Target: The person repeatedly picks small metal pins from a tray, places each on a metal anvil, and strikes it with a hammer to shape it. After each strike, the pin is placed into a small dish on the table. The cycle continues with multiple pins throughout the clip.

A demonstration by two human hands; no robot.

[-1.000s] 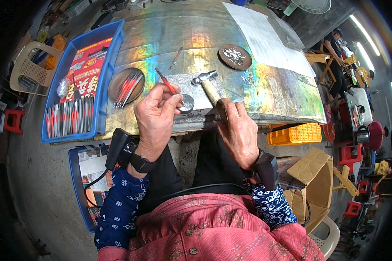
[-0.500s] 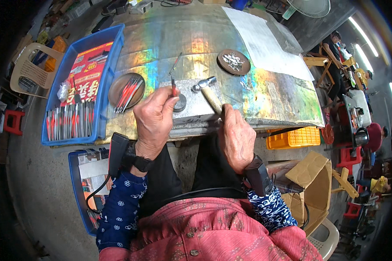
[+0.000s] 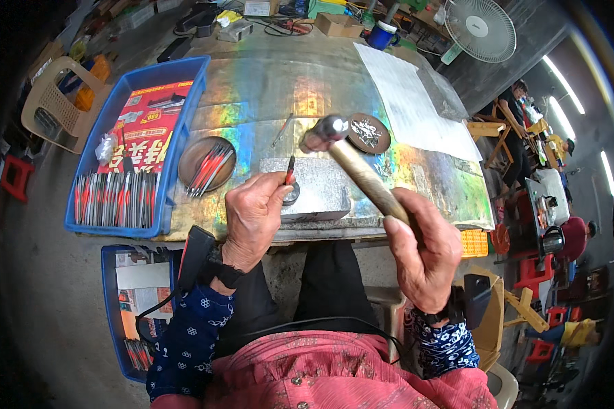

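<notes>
Now, as I read it from my screen:

Left hand: my left hand (image 3: 252, 217) pinches a small red-tipped piece (image 3: 290, 169) between thumb and fingertips, held upright over a metal ring (image 3: 291, 195).

Right hand: my right hand (image 3: 423, 252) is wrapped tight round the wooden handle of a hammer (image 3: 353, 163); its steel head is raised above the block, up and to the right of the red-tipped piece.

Block: a flat grey metal block (image 3: 317, 187) sits at the near edge of the table, with the ring resting on its left part.

Table: the table (image 3: 266, 88) has a shiny, rainbow-tinted top.

Left dish: a round brown dish (image 3: 207, 162) of red and silver sticks lies just left of the block.

Right dish: a second brown dish (image 3: 369, 133) with small silver bits lies beyond the hammer head.

Blue tray: a blue tray (image 3: 133, 146) at the table's left end holds rows of the same sticks and a red printed sheet.

Paper: a white sheet (image 3: 409, 102) covers the far right of the table.
</notes>
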